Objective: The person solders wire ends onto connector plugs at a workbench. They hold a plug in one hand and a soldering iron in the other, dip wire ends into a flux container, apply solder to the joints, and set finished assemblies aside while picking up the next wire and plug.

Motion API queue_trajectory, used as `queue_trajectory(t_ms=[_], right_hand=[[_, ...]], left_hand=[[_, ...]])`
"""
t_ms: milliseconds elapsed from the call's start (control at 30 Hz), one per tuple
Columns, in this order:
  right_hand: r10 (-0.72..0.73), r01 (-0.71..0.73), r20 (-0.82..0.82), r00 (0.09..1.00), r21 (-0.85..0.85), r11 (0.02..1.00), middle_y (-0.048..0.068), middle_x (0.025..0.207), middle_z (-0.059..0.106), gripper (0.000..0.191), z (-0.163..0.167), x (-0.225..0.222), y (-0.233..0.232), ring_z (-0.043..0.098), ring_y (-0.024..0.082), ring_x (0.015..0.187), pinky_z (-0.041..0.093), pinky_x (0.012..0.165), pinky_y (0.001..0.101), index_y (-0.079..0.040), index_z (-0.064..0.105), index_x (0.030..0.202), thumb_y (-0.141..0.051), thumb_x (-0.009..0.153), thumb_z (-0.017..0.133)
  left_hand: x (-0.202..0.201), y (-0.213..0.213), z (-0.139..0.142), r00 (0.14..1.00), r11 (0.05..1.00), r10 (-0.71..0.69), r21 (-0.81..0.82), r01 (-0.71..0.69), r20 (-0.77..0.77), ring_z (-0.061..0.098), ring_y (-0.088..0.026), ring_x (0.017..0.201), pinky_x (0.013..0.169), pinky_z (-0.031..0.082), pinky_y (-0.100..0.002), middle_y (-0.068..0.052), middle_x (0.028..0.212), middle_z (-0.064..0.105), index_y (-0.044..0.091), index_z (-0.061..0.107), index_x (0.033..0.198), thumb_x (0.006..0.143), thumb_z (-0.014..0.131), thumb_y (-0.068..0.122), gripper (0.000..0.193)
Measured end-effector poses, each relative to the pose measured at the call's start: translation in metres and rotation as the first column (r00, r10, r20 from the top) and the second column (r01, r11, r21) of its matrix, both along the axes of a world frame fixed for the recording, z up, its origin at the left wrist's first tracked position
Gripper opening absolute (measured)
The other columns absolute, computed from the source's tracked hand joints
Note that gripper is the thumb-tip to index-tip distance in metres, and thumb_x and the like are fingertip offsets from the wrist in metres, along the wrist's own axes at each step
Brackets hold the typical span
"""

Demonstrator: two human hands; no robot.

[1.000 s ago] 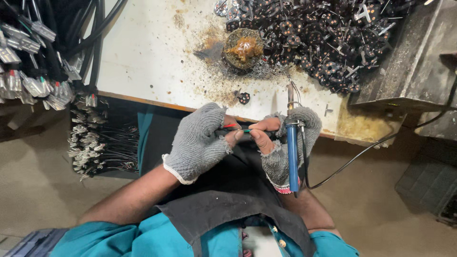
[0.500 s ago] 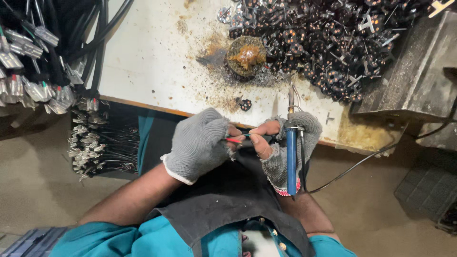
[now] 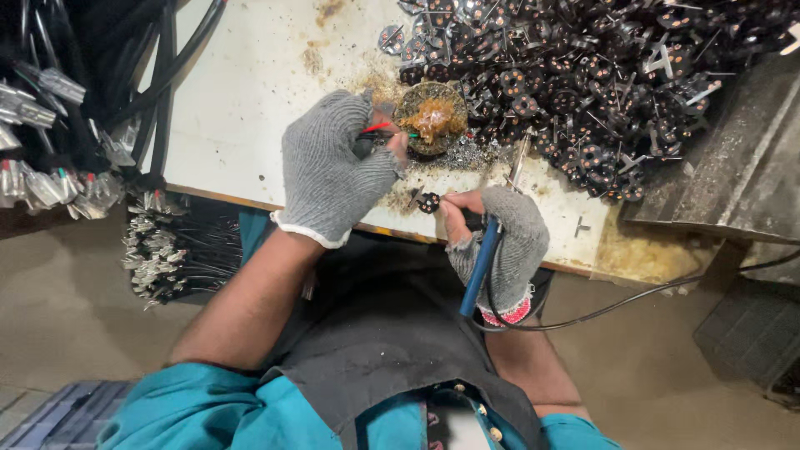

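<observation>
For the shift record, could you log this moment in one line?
left hand: wires at flux tin | right hand: soldering iron

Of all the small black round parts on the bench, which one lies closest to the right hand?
The lone black part just off the right hand, near its fingertips at the bench's front edge; the rest lie heaped in the pile farther back.

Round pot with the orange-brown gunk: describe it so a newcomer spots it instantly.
Start at the white worktable and find the big heap of small black parts on its right half. At the heap's left edge, just beyond the gloved left hand, sits the round pot. It alone is a dish, crusted with orange-brown residue.
</observation>
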State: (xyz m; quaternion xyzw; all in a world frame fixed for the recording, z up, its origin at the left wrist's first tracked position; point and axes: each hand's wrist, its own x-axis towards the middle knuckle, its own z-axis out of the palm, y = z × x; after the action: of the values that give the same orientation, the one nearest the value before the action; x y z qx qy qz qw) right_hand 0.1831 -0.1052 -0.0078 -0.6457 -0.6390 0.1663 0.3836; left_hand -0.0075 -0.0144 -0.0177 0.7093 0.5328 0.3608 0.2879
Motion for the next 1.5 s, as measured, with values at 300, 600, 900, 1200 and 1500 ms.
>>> queue_trajectory(t_ms=[300, 600, 900, 1200, 1500], right_hand=[[0.055, -0.05, 0.082, 0.995, -0.064, 0.997, 0.005, 0.088, 0.074, 0.024, 0.013, 0.0, 0.007, 0.067, 0.026, 0.079, 0.053, 0.078, 0.0367, -0.013, 0.074, 0.099, -0.012, 0.079, 0.088], [0.172, -0.155, 0.26, 0.95, -0.086, 0.984, 0.005, 0.077, 0.066, 0.029, 0.01, 0.0, 0.001, 0.06, 0.03, 0.074, 0.046, 0.072, 0.0423, -0.014, 0.078, 0.103, -0.028, 0.08, 0.09], [0.162, -0.16, 0.265, 0.951, -0.031, 0.987, 0.006, 0.083, 0.068, 0.033, 0.002, 0.004, -0.006, 0.059, 0.03, 0.077, 0.045, 0.072, 0.0422, -0.015, 0.078, 0.108, -0.026, 0.08, 0.091], [0.133, -0.124, 0.07, 0.989, -0.12, 0.985, 0.003, 0.089, 0.072, 0.034, 0.006, 0.008, -0.014, 0.064, 0.024, 0.081, 0.051, 0.075, 0.0363, -0.015, 0.078, 0.111, -0.033, 0.084, 0.088], [0.185, -0.185, 0.002, 0.983, -0.039, 0.982, 0.01, 0.094, 0.069, 0.065, 0.009, 0.029, -0.038, 0.066, 0.034, 0.089, 0.051, 0.08, 0.0414, -0.006, 0.065, 0.122, -0.067, 0.102, 0.051]], left_hand=[[0.003, 0.002, 0.006, 1.0, 1.0, -0.021, 0.001, 0.021, 0.013, 0.062, -0.022, 0.068, 0.063, 0.05, -0.035, -0.006, 0.08, 0.063, 0.01, 0.071, 0.088, 0.086, 0.087, 0.02, 0.019], [-0.015, -0.029, 0.02, 0.974, 0.969, -0.226, -0.096, 0.226, 0.018, 0.064, -0.024, 0.068, 0.06, 0.05, -0.037, -0.006, 0.075, 0.061, 0.015, 0.072, 0.083, 0.079, 0.081, 0.017, 0.01], [-0.011, -0.041, 0.005, 0.935, 0.95, -0.311, -0.04, 0.308, -0.17, 0.065, -0.028, 0.068, 0.058, 0.049, -0.042, -0.005, 0.076, 0.062, 0.021, 0.074, 0.083, 0.074, 0.083, 0.028, 0.014], [-0.004, -0.042, 0.006, 0.943, 0.963, -0.257, 0.02, 0.267, -0.211, 0.065, -0.028, 0.067, 0.057, 0.049, -0.042, -0.005, 0.076, 0.061, 0.02, 0.073, 0.085, 0.08, 0.082, 0.028, 0.013], [-0.001, -0.037, 0.011, 0.901, 0.935, -0.351, -0.145, 0.323, -0.254, 0.066, -0.029, 0.07, 0.056, 0.049, -0.045, -0.004, 0.075, 0.064, 0.024, 0.075, 0.086, 0.076, 0.075, 0.029, 0.011]])
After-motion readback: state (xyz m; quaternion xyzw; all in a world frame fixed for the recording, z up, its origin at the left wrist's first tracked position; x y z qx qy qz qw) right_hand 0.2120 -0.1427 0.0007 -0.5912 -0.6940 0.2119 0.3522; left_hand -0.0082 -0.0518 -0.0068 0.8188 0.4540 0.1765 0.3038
